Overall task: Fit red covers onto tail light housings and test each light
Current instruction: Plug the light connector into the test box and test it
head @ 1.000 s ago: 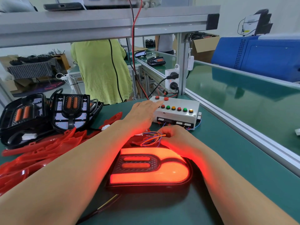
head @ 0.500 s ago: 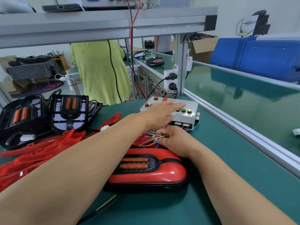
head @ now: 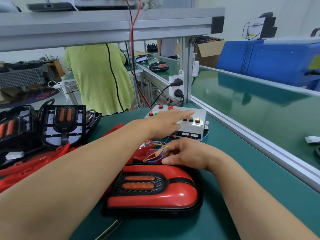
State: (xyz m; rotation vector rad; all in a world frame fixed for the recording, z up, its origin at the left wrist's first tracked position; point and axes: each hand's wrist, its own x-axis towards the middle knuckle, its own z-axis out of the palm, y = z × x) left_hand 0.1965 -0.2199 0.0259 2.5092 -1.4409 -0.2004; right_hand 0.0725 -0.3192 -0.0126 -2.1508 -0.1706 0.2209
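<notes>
Head view: the left hand (head: 166,122) lies with straight fingers across the white button box (head: 199,126). The right hand (head: 188,154), just before the box, curls among coloured wires (head: 155,154); I cannot tell whether it is pinching them. The red-covered tail light (head: 152,193) lies unlit on the worktop (head: 242,179), before the box.

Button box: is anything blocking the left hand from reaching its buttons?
Nothing visible does. The left hand is right over the button box, fingers straight above its middle buttons. The wires lie nearer, by the right hand, off that path.
</notes>
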